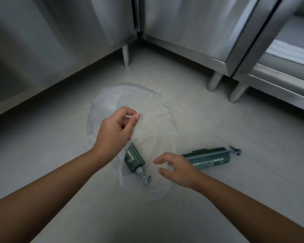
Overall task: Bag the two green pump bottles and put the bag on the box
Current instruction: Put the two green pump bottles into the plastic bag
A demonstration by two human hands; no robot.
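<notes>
Right hand point(175, 170), spread and empty, should slide the green plastic pump bottle point(209, 157) right of the thin clear plastic bag point(147, 106) inside; left hand point(116, 127) pinches its film.

Left hand point(116, 127): thumb and forefinger pinch the bag point(147, 106).
Right hand point(178, 168): fingers spread, loosely curved, free.
</notes>
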